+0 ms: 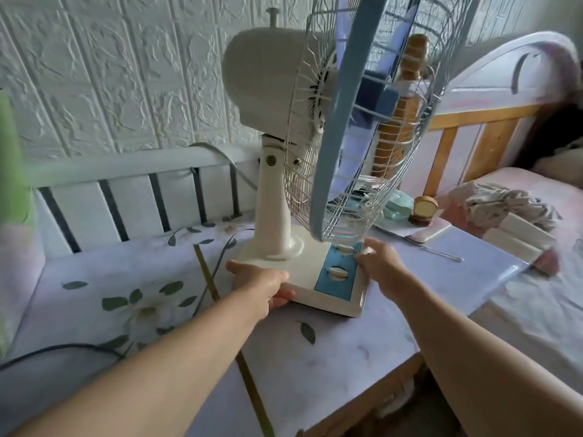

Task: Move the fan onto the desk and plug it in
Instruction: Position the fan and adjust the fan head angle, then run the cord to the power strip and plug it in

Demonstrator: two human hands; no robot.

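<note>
**A:** So where's the fan (318, 171) at? It's seen standing upright in the middle of the frame, its square base (318, 279) set down on the flower-patterned desk (132, 310). The cage fills the upper centre, and the blue control panel with two knobs faces the lower right.

**B:** Yep — the "onto the desk" half looks basically done. The base is gripped at its left edge by the left hand (268, 287), fingers curled round the rim with the thumb on top. The right hand (380, 263) is laid against the right edge by the upper knob; its fingers look loosely bent, but whether the edge is actually clasped can't be told.

**A:** And the plugging in?

**B:** Not done, as far as can be judged. A dark cord (217, 263) is seen trailing from behind the base toward the lower left, and more dark cable (63, 348) is seen at the left edge — no plug or socket is shown anywhere.

**A:** Other stuff around?

**B:** A thin yellowish stick (227, 326) is laid across the desk left of the base, a phone (429, 233) and a small round-topped object (424, 211) are spotted to the right, and a bed with a wooden headboard (492, 121) is seen at the upper right.
</note>
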